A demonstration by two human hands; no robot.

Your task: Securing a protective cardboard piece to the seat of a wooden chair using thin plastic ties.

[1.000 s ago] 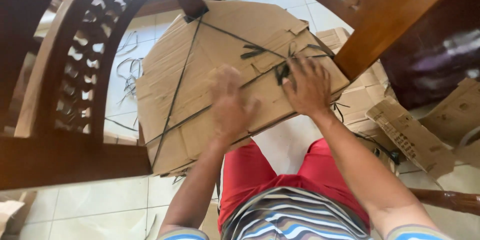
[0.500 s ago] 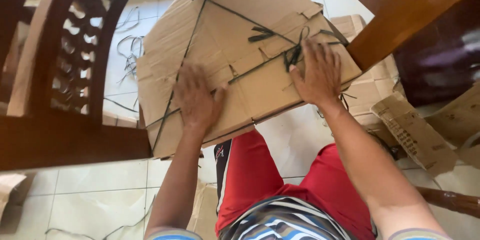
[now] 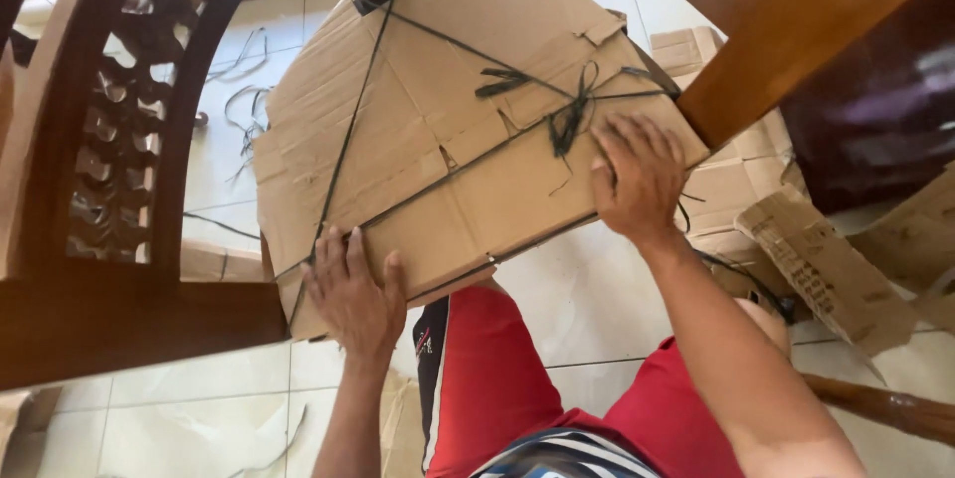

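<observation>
My left hand [image 3: 353, 294] has slid down to the near corner of the flat brown cardboard bundle tied with dark string [image 3: 448, 130], fingers spread flat, holding nothing; my right hand [image 3: 637, 180] presses open-palmed just below the string knot [image 3: 569, 120].

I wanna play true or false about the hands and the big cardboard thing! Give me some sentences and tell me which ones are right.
1. The left hand rests on the lower edge of the cardboard bundle. True.
2. The cardboard is wrapped in red ribbon. False: dark string crosses it and is knotted near the right side.
3. The right hand lies flat on the cardboard beside the knot. True.
4. The person wears blue shorts. False: the shorts are red.
5. Both hands are up in the air, touching nothing. False: both press on the cardboard.
</observation>
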